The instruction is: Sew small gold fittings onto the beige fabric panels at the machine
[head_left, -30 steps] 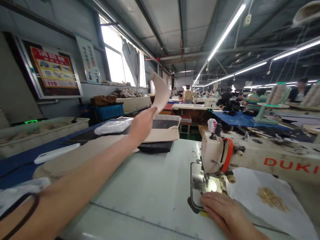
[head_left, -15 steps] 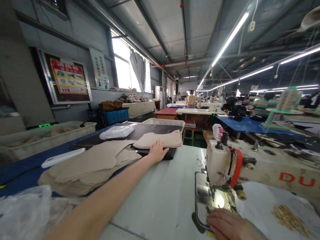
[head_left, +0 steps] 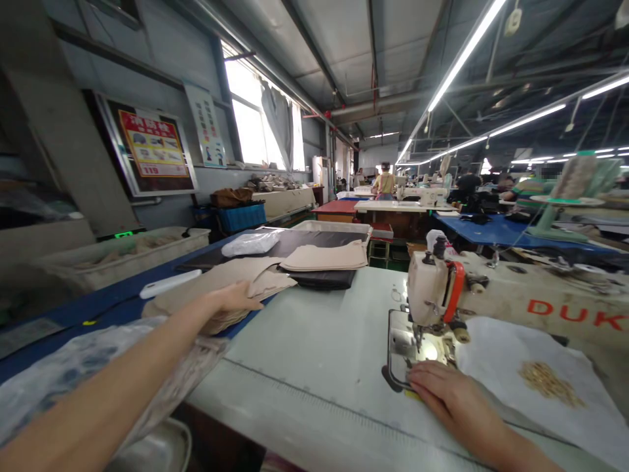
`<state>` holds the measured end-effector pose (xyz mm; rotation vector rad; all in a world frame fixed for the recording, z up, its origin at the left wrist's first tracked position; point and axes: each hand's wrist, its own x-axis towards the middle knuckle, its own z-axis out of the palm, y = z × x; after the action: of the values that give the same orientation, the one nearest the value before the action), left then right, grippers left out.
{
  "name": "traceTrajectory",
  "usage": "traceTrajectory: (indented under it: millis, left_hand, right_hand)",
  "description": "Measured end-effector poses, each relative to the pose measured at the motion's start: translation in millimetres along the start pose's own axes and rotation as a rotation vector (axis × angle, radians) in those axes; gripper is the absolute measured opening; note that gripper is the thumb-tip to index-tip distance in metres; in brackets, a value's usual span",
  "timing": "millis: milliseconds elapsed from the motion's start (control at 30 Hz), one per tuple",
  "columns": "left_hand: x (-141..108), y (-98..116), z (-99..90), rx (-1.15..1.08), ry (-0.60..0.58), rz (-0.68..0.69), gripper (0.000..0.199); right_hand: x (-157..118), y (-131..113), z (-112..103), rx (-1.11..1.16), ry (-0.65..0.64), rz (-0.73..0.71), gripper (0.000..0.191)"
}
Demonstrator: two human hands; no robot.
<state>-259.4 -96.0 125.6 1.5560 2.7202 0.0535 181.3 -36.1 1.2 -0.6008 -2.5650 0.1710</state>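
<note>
My left hand (head_left: pixel 238 297) lies over the right side of a pile of beige cut fabric pieces (head_left: pixel 196 288), its fingers stretched out and partly hidden against the cloth. A smaller, neater stack of beige pieces (head_left: pixel 324 255) rests on a folded black sheet (head_left: pixel 327 278) just beyond. On the right, my right hand (head_left: pixel 437 385) lies flat at the front of the sewing machine's metal plate (head_left: pixel 401 341), with fingertips near the lit needle area. Above that hand stands the sewing machine head (head_left: pixel 428 288), which has an orange lever.
Small gold-coloured metal parts (head_left: pixel 550 383) lie on a white cloth (head_left: pixel 496 341) right of the needle. Clear plastic bags (head_left: pixel 250 244) and a white tool-like object (head_left: pixel 170 284) lie on the blue-covered table. A ruler strip (head_left: pixel 314 393) crosses the near tabletop. People work farther back.
My left hand has moved left and nearer, from the neat stack on the black sheet to the larger pile. My right hand stays by the plate. The view has tilted down.
</note>
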Motion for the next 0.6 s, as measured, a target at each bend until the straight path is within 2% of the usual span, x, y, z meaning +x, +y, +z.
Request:
traceTrajectory:
  millis: [67, 167, 300, 400, 500, 600]
  left_hand:
    - [-5.6, -3.0, 0.9, 0.001, -0.052, -0.008, 0.035]
    - [-16.3, 2.6, -11.2, -0.012, -0.028, 0.020, 0.032]
    - [-41.0, 20.5, -39.8, 0.006, 0.176, 0.014, 0.045]
    - [-64.5, 47.1, -49.6, 0.039, 0.332, -0.015, 0.044]
    - [-93.1, 87.7, -35.7, 0.043, 0.327, 0.085, 0.031]
    - [-123.8, 135.2, -0.2, -0.004, 0.171, 0.300, 0.025]
  right_hand:
    - [-1.1, 0.9, 1.0, -0.003, -0.001, -0.009, 0.026]
    - [-2.4, 0.6, 0.3, 0.004, 0.020, -0.025, 0.025]
    - [-3.3, -2.1, -2.4, -0.033, 0.052, -0.041, 0.026]
    - [-3.4, -2.8, -1.8, -0.055, 0.081, -0.065, 0.026]
    - [-4.1, 2.1, 2.3, -0.079, 0.147, -0.115, 0.026]
    - [-5.3, 13.7, 8.0, -0.134, 0.189, -0.208, 0.023]
